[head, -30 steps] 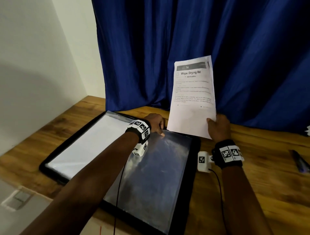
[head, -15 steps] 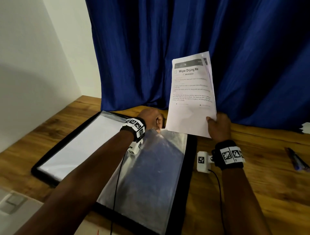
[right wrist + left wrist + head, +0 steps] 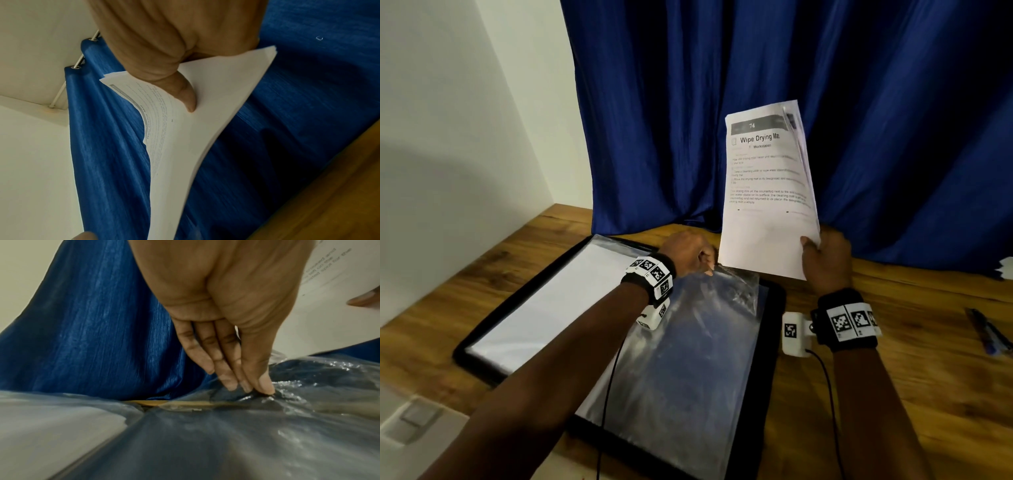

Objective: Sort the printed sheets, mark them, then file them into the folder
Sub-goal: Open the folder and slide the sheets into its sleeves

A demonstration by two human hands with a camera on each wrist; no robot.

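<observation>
A black folder [image 3: 774,308] lies open on the wooden table, clear plastic sleeves on both halves. My left hand [image 3: 690,251] pinches the top edge of the right-hand sleeve [image 3: 705,342] and lifts it; in the left wrist view the left hand [image 3: 249,386] has thumb and fingers squeezed on the crinkled sleeve [image 3: 287,418]. My right hand [image 3: 825,260] holds a thin stack of printed sheets [image 3: 767,192] upright by the lower right corner, above the folder's far edge. The top sheet reads "Wipe Drying Mat". The right wrist view shows the thumb of my right hand [image 3: 185,97] pressing the sheets [image 3: 205,121].
A blue curtain [image 3: 722,102] hangs close behind the table. A pen [image 3: 989,335] lies on the wood at the far right, and some white paper [image 3: 1005,269] shows at the right edge. The left sleeve holds a white sheet [image 3: 544,308].
My left hand has lifted the sleeve's top edge, which was flat a second ago and now crumples upward. The sheets have tilted slightly, fanning at their top right corner.
</observation>
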